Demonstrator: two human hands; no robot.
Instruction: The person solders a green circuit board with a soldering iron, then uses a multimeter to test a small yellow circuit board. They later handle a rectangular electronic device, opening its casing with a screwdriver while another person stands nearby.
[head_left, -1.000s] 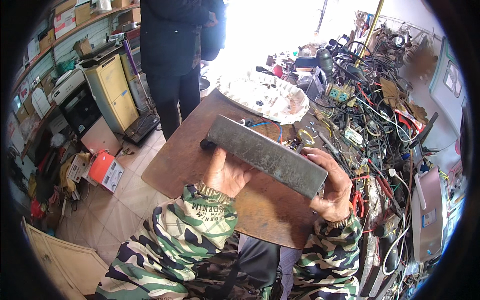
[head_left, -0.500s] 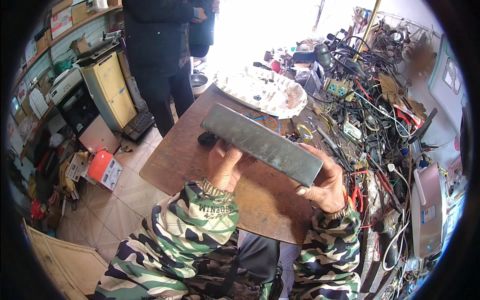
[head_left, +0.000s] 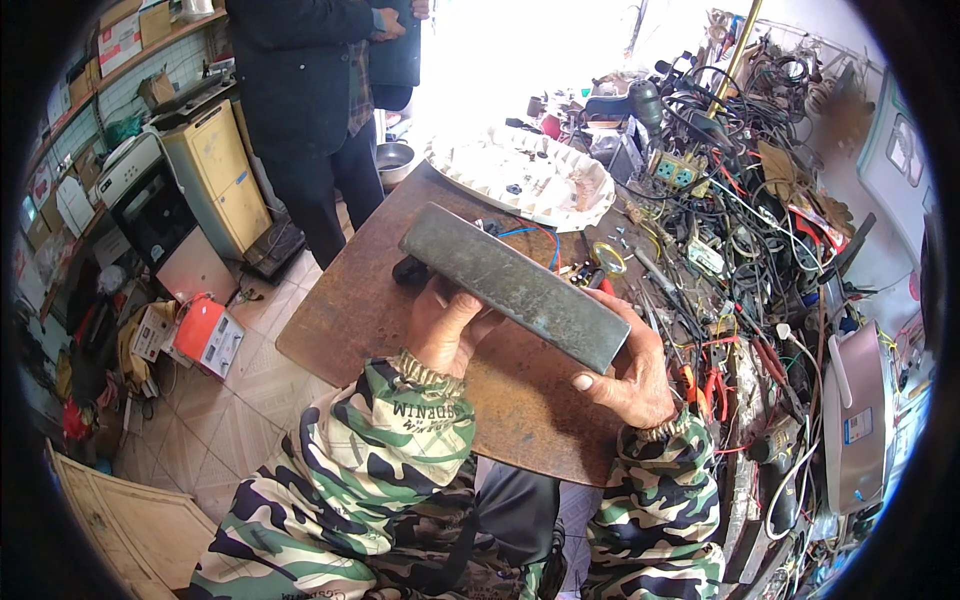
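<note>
Between my two hands is a long grey rectangular block [head_left: 515, 288], dull and scuffed like metal; its exact kind does not show. It slants over the table, its left end farther from me. My left hand [head_left: 447, 328] supports it from below near the left end, thumb against the near edge and the other fingers partly hidden. Around the right end, my right hand [head_left: 637, 372] is closed, with the thumb at the lower corner. A small black object [head_left: 409, 271] lies beside the block's left end, and red and blue wires [head_left: 540, 236] show behind it.
Beneath is a worn brown tabletop [head_left: 345, 300]. A white scalloped tray [head_left: 590, 212] with small parts stands at the far edge. Tangled cables and tools, including red-handled pliers [head_left: 712, 392], crowd the right side. Another person [head_left: 300, 110] stands at the back left.
The block has tipped slightly, so more of its broad upper face shows. Its right end and my right hand have shifted a little left. Both hands keep their hold.
</note>
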